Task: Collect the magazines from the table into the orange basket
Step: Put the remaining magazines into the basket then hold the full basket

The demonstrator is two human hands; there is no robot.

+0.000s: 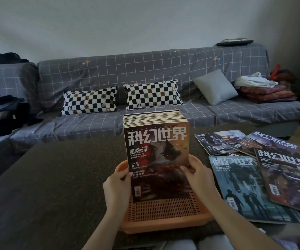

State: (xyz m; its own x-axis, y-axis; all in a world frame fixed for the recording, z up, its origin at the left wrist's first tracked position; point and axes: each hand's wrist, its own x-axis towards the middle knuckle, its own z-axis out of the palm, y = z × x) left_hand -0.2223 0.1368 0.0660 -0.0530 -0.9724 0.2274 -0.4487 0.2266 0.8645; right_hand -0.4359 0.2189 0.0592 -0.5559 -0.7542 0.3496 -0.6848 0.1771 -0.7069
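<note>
A thick stack of magazines [156, 152] stands upright on its lower edge inside the orange basket [165, 219], its red-brown front cover facing me. My left hand [117, 184] grips the stack's left edge low down. On the right edge my right hand [199, 175] holds it, fingers curled over the cover. Several more magazines [254, 184] lie spread flat on the dark table [55, 177] to the right of the basket, some overlapping.
Behind the table runs a grey checked sofa [145, 73] with two chequered pillows, a grey cushion [216, 87] and folded blankets [266, 92] at its right end. Dark clothes [3, 112] lie on the sofa at the left. My knees show at the bottom edge.
</note>
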